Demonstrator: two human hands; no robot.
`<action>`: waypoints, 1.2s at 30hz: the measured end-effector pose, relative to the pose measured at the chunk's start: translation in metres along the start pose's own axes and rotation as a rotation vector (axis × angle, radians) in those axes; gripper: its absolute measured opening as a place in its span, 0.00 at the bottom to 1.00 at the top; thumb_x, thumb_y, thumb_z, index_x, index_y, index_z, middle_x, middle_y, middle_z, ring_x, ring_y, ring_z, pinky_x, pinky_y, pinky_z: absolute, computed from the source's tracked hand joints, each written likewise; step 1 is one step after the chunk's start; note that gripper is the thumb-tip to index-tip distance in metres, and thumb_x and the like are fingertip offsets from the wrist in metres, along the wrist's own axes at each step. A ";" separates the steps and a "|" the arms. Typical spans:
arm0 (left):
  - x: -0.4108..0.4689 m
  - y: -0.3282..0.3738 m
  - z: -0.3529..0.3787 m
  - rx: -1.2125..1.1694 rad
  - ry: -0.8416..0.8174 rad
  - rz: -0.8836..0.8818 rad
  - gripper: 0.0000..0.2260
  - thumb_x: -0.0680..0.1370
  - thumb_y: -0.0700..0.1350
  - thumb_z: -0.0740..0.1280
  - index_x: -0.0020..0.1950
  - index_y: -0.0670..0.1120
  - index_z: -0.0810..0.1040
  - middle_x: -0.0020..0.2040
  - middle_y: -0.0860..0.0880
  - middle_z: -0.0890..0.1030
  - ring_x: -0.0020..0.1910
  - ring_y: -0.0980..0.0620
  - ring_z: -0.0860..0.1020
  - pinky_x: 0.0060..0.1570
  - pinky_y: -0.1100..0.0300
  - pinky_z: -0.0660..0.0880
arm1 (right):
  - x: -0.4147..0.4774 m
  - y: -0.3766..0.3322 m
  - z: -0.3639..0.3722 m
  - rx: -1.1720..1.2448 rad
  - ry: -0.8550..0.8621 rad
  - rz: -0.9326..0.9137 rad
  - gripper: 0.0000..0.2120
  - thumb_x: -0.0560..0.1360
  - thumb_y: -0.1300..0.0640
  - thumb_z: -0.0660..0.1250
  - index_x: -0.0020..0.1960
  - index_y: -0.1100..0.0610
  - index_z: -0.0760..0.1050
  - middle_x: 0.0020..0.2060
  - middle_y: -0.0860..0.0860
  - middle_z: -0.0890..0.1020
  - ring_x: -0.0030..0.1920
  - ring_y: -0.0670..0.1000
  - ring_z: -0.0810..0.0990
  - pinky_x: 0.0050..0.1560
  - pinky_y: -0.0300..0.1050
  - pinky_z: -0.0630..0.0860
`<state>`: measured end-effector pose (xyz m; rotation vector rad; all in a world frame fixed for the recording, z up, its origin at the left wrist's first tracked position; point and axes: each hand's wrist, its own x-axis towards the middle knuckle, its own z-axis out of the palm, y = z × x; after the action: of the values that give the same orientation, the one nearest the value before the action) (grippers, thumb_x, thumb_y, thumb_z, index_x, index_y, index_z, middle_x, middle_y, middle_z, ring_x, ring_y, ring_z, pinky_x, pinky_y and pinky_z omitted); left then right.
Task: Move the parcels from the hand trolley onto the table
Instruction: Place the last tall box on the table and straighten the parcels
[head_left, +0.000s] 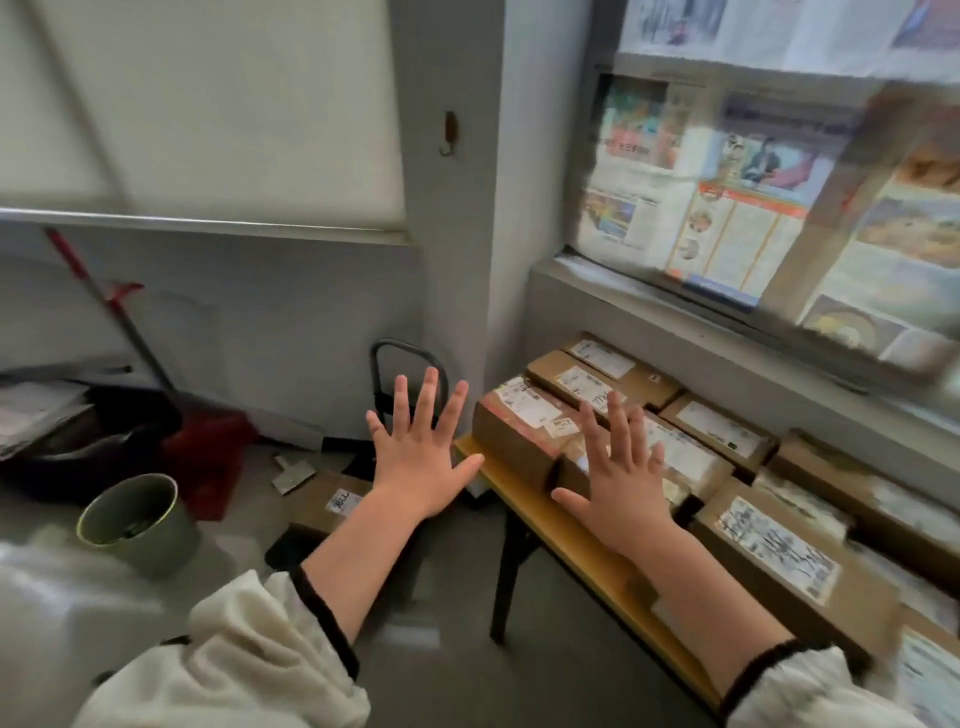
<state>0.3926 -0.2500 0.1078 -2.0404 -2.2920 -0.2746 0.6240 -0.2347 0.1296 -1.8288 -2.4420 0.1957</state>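
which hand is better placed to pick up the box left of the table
Left. The left hand is open and nearest the box by the trolley handle; the right hand, also open, is over the table, farther off.

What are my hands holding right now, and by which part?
Nothing. The left hand and the right hand are both open, fingers spread. The right hand shows in front of the parcels on the table but grips none.
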 end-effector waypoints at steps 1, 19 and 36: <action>-0.002 -0.024 -0.002 0.011 -0.002 -0.035 0.42 0.74 0.69 0.51 0.62 0.61 0.16 0.67 0.53 0.18 0.72 0.41 0.28 0.67 0.31 0.43 | 0.006 -0.020 0.006 0.003 -0.008 -0.028 0.53 0.72 0.34 0.61 0.62 0.43 0.14 0.64 0.48 0.17 0.67 0.57 0.20 0.68 0.61 0.32; 0.038 -0.270 0.068 -0.021 -0.181 -0.465 0.40 0.75 0.68 0.54 0.71 0.57 0.26 0.76 0.47 0.32 0.74 0.38 0.35 0.67 0.31 0.49 | 0.166 -0.190 0.116 0.078 -0.288 -0.252 0.40 0.78 0.45 0.60 0.76 0.48 0.33 0.74 0.50 0.31 0.74 0.58 0.33 0.75 0.55 0.46; 0.241 -0.431 0.316 -0.496 -0.608 -0.875 0.39 0.77 0.59 0.61 0.76 0.55 0.37 0.78 0.48 0.41 0.76 0.39 0.42 0.69 0.36 0.53 | 0.460 -0.254 0.341 0.372 -0.776 0.199 0.34 0.78 0.53 0.63 0.76 0.61 0.49 0.75 0.59 0.51 0.75 0.57 0.53 0.71 0.48 0.56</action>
<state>-0.0404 -0.0062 -0.2029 -1.1727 -3.7290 -0.3002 0.2044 0.1190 -0.1726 -2.0547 -2.3442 1.5081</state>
